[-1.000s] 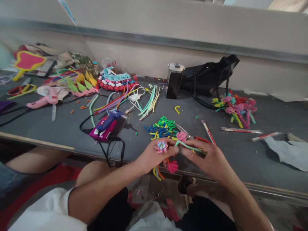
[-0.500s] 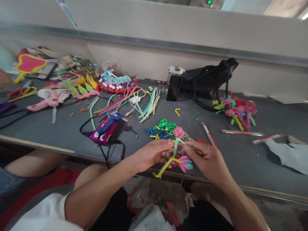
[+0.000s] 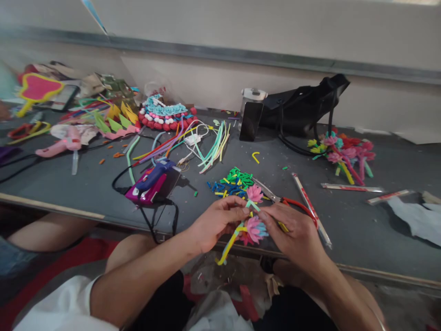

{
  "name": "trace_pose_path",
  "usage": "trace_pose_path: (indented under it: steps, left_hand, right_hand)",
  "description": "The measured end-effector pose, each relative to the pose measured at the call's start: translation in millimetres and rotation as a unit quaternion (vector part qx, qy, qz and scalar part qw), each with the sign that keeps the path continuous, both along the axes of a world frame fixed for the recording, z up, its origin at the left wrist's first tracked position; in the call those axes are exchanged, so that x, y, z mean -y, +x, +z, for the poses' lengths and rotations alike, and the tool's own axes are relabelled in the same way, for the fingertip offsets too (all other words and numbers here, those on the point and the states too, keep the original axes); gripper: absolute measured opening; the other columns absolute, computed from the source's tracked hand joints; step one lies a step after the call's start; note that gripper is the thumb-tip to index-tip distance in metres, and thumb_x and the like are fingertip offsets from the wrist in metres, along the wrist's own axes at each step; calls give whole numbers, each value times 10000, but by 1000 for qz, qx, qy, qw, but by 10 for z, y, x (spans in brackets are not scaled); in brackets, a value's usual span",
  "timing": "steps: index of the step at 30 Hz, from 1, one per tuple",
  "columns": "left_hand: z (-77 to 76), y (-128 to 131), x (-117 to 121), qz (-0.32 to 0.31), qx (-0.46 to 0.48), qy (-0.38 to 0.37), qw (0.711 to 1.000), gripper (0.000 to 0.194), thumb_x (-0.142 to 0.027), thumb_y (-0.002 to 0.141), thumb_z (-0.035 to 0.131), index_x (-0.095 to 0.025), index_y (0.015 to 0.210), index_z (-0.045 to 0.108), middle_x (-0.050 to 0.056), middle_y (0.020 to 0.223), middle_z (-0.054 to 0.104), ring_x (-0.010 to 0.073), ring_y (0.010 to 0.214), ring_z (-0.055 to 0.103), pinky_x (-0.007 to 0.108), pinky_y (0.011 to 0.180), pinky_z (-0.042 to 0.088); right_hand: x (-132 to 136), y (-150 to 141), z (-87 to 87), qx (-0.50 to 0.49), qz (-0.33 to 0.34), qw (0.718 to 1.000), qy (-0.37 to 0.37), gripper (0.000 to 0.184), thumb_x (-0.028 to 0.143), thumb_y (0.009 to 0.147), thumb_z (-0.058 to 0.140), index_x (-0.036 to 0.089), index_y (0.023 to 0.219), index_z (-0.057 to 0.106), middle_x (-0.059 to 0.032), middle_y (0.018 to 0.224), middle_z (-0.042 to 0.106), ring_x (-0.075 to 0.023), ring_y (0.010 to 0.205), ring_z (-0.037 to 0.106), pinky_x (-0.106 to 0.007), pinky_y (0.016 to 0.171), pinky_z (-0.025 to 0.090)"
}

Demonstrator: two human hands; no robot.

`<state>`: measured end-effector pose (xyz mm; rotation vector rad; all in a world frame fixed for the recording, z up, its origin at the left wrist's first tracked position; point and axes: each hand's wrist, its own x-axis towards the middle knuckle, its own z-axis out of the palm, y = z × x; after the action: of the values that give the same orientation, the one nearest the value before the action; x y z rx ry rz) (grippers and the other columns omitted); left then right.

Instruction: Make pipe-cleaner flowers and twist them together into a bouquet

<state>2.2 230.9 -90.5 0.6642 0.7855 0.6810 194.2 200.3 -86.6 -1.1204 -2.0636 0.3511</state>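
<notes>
Above the table's front edge, my left hand (image 3: 218,223) is closed in a pinch on a fuzzy pipe-cleaner flower spray. A pink flower (image 3: 254,193) tops it, its pale green stem (image 3: 253,205) bent between my hands. Lower down hangs a pink-and-blue flower (image 3: 253,230) with a yellow stem (image 3: 227,248) that slants down to the left, hooked at its tip. My right hand (image 3: 292,227) pinches the pale green stem from the other side, fingertips close to those of the left. A bit of red flower shows beneath; the fingers partly hide where the stems join.
Behind my hands lie cut green, blue and yellow pieces (image 3: 237,178) and red-handled scissors (image 3: 299,206). A blue glue gun (image 3: 155,175) rests on a purple box at left. Farther back are loose pipe cleaners (image 3: 217,147), a phone (image 3: 251,122), a black bag (image 3: 299,112) and more flowers (image 3: 347,158).
My fingertips have come closer together on the pale green stem. The lower flower has shifted slightly left, and more of the scissors shows beyond my right hand.
</notes>
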Motion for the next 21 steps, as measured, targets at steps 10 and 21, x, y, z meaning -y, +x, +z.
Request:
trace_pose_path:
  steps: [10,21]
  left_hand:
    - [25,22,4,-34,8,-28,999,276,-307,702,792,-171,818,581,-45,582,567,61,372,483,153,333,372]
    - [56,75,40,-45,-5,-54,998,276,-332,732,767,-177,786,545,-96,494,443,-6,320,219,131,309,137]
  right_hand:
    - [13,32,-42,5,11,1000,-2,149,153,929,549,209,855,664,-24,793,697,-151,720,639,-283,682,497]
    - [78,72,-57,-17,14,999,-24,150,153,930,543,188,873,677,-19,720,643,-140,669,574,-279,633,444]
